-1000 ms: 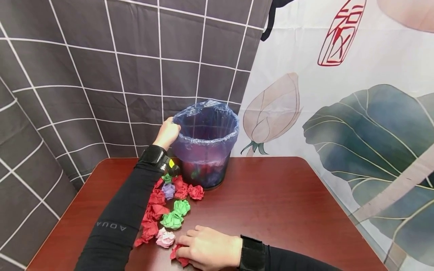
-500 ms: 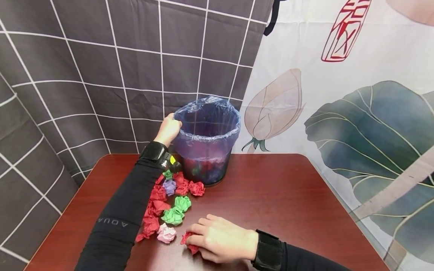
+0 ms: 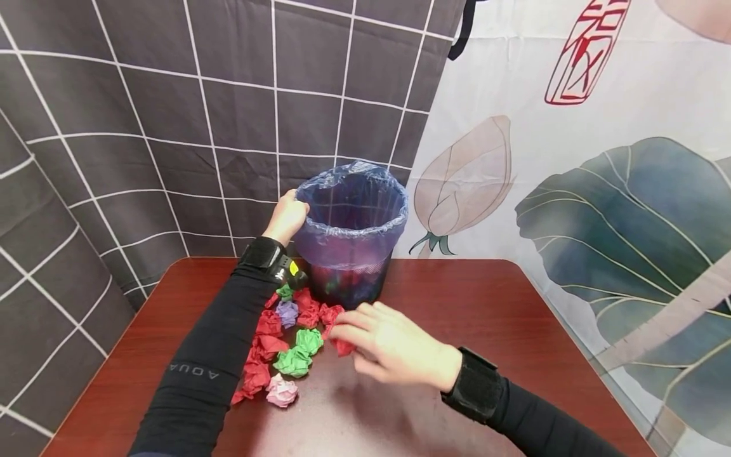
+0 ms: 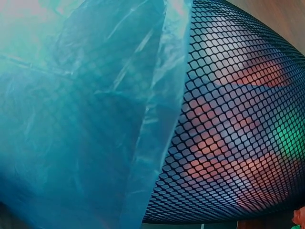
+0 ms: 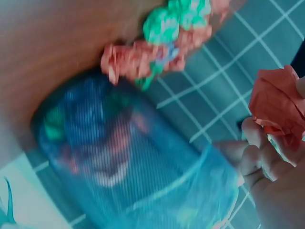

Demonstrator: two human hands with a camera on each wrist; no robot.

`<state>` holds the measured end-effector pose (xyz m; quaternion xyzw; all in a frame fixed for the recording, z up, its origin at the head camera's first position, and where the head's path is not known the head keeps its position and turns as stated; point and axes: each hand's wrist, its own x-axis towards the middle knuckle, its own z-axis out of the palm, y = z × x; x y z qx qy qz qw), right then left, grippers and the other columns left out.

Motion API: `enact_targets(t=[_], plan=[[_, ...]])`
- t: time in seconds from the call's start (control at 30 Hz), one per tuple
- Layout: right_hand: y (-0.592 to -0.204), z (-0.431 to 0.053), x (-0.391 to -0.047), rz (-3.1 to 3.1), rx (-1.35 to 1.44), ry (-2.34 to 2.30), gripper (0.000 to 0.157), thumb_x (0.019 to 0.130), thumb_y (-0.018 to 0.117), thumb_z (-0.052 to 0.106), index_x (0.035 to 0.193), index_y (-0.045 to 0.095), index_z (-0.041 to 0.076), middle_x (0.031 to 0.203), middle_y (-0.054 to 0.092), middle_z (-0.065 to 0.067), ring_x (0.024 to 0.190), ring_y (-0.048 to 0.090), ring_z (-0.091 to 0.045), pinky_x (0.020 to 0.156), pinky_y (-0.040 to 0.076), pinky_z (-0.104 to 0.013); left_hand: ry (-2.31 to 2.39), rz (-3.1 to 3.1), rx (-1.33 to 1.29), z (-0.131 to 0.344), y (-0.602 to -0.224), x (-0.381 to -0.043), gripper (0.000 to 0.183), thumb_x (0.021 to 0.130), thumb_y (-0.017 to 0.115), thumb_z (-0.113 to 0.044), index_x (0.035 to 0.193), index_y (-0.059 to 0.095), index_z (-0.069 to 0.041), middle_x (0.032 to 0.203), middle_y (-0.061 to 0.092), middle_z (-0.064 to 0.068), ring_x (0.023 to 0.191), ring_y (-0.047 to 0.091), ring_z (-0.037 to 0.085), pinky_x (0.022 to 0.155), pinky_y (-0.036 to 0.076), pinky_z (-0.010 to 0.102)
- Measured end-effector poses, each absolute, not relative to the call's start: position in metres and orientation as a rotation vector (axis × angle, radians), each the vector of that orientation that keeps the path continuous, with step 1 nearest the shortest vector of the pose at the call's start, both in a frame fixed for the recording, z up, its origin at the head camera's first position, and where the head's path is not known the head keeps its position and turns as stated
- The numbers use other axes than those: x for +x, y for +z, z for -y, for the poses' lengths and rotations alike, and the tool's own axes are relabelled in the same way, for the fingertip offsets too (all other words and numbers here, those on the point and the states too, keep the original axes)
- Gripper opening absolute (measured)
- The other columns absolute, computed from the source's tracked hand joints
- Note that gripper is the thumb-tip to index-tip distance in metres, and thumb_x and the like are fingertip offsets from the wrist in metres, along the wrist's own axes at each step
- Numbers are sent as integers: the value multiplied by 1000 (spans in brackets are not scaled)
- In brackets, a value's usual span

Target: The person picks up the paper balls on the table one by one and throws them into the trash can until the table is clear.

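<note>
With my left hand (image 3: 285,218) I grip the left rim of a black mesh wastebasket (image 3: 345,291). A blue plastic bag (image 3: 354,246) lines it and folds over its rim. Crumpled paper shows through the mesh (image 4: 233,129) in the left wrist view, where that hand is out of sight. My right hand (image 3: 396,346) is raised above the table in front of the basket, pinching a red crumpled paper ball (image 5: 276,102) in its fingers. In the head view most of that ball is behind the fingers.
Several red paper balls (image 3: 268,324) lie left of the basket, partly behind the left sleeve. Green balls (image 3: 294,362), a purple one (image 3: 287,313) and a pink one (image 3: 282,390) lie among or near them. A grey checked curtain (image 3: 228,127) hangs behind the table (image 3: 468,317).
My right hand has lifted the red paper ball off the table and carried it forward toward the basket. The left hand keeps its grip on the rim.
</note>
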<state>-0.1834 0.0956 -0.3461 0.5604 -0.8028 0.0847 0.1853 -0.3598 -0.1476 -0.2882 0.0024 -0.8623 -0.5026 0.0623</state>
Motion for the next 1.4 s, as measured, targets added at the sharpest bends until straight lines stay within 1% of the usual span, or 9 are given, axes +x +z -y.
enact_targets(t=[0.1, 0.27, 0.4, 0.57, 0.7, 0.97, 1.13, 1.3, 1.4], plan=[[-333, -102, -194, 2270, 1526, 290, 47, 84, 64, 18, 131, 60, 18, 127, 63, 4, 106, 55, -13, 90, 45, -31, -1523, 2601, 7, 147, -289, -361, 58, 89, 45, -6, 146, 43, 7, 150, 47, 24, 137, 45, 38, 116, 34, 46], [-308, -110, -212, 2292, 1425, 349, 43, 87, 61, 18, 130, 59, 14, 128, 62, 3, 110, 54, -14, 93, 45, -33, -1522, 2598, 6, 148, -290, -362, 59, 88, 45, -6, 146, 43, 6, 150, 47, 24, 138, 45, 38, 116, 34, 46], [-288, -116, -227, 2225, 1342, 395, 42, 87, 59, 17, 128, 61, 10, 131, 61, -3, 112, 56, -19, 95, 46, -37, -1526, 2608, 10, 147, -290, -363, 62, 87, 44, -6, 147, 41, 6, 152, 45, 24, 140, 42, 37, 118, 32, 45], [-264, -120, -245, 2139, 1224, 462, 41, 88, 60, 15, 128, 63, 10, 138, 57, -10, 121, 55, -26, 104, 43, -41, -1516, 2616, 11, 147, -289, -364, 61, 88, 45, -6, 147, 41, 6, 152, 45, 24, 140, 43, 38, 118, 32, 45], [-256, -121, -258, 2129, 1118, 545, 41, 88, 64, 13, 128, 64, 11, 138, 56, -13, 127, 52, -30, 108, 41, -45, -1519, 2623, 19, 148, -290, -362, 60, 89, 45, -6, 148, 41, 6, 152, 45, 23, 139, 43, 37, 118, 32, 45], [-256, -122, -281, 2213, 952, 593, 43, 87, 65, 13, 130, 63, 10, 132, 59, -11, 117, 54, -30, 99, 44, -48, -1544, 2594, 1, 148, -291, -361, 59, 88, 44, -6, 146, 44, 6, 149, 49, 24, 136, 46, 37, 116, 34, 46], [-257, -122, -294, 2332, 857, 589, 45, 88, 65, 15, 133, 61, 12, 125, 61, -9, 111, 55, -28, 92, 46, -45, -1553, 2587, 16, 147, -292, -361, 60, 88, 45, -5, 146, 44, 6, 148, 50, 23, 135, 47, 36, 116, 35, 45], [-259, -118, -306, 2433, 796, 574, 46, 89, 66, 19, 135, 60, 14, 120, 64, -8, 105, 58, -27, 87, 47, -47, -1561, 2585, 19, 147, -291, -361, 60, 88, 45, -6, 147, 43, 4, 150, 48, 22, 137, 45, 36, 117, 33, 45], [-260, -115, -309, 2464, 777, 555, 47, 90, 67, 24, 135, 60, 15, 119, 66, -8, 104, 60, -27, 86, 48, -49, -1562, 2580, 14, 147, -291, -362, 59, 88, 44, -6, 147, 44, 4, 149, 49, 22, 136, 46, 36, 116, 34, 45]])
